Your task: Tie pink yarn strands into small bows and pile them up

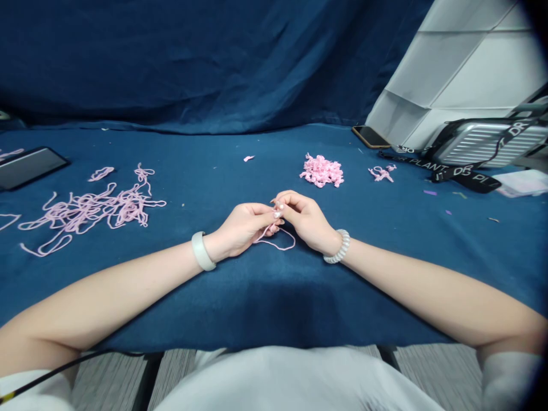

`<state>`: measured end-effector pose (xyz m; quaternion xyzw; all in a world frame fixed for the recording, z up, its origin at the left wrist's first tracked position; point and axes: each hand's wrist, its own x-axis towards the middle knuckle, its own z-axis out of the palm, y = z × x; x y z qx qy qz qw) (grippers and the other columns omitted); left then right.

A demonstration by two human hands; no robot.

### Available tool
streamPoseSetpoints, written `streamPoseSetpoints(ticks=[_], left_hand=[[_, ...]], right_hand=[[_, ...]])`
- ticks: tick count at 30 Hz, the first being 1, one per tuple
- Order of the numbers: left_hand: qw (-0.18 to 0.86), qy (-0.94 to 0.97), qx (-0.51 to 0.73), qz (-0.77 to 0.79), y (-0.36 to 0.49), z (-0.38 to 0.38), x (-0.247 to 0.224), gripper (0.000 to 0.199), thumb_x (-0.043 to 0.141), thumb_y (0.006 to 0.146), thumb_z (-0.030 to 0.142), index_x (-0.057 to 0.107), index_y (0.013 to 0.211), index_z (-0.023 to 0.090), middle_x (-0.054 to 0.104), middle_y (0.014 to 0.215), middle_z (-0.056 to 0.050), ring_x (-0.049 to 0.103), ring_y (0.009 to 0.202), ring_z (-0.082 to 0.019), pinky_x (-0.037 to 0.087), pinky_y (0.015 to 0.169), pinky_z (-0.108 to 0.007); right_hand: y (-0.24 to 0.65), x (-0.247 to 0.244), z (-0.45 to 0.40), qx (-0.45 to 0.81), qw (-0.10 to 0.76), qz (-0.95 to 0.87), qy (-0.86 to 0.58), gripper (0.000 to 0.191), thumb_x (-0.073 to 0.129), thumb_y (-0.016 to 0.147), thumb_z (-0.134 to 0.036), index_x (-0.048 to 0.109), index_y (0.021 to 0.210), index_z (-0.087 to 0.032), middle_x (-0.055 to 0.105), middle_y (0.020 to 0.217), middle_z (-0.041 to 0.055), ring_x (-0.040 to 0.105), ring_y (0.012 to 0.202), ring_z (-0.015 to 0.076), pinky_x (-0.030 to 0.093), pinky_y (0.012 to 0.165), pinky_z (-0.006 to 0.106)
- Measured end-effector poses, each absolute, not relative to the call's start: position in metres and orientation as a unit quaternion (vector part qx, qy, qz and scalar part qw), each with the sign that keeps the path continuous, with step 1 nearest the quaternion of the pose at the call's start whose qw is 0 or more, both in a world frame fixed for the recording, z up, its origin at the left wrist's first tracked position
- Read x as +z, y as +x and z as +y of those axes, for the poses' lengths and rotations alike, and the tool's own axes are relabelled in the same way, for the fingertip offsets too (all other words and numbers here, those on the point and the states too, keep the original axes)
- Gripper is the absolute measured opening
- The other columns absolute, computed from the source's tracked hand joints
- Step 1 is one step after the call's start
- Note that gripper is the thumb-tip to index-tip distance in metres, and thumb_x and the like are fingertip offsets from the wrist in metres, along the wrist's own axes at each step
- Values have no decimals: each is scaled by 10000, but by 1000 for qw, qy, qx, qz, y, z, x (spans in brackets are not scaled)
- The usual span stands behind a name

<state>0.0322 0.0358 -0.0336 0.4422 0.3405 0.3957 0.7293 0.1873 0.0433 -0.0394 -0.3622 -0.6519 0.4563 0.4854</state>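
Left hand (246, 228) and right hand (309, 222) pinch pink strand (283, 249) between them, both curled closed; held piece seemingly midway; knotted pile (322, 170) apparently done; tangled strands (88, 211) apparently left.

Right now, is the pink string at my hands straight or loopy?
Loopy: the pink string bends round in a curve.
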Motion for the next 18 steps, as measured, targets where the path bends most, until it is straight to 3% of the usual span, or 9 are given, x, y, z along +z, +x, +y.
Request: streamPoseSetpoints(ticks=[10, 18], left_hand=[[683, 503, 373, 378, 31, 35, -35, 146, 706, 723, 232, 657, 683, 101, 613, 627, -36, 536, 570, -85, 411, 569, -225], [681, 493, 390, 376, 32, 32, -36, 108, 683, 736, 215, 641, 719, 118, 638, 666, -38, 558, 596, -94, 428, 595, -232]], right_hand=[[191, -39, 42, 469, 464, -661, -357, 136, 602, 786, -258, 568, 699, -159, 549, 861, 24, 526, 777, 116, 426, 772, 268], [190, -40, 44, 565, 477, -566, -365, 114, 595, 793, -285, 593, 803, -171, 599, 807, 6, 547, 718, 105, 443, 709, 259]])
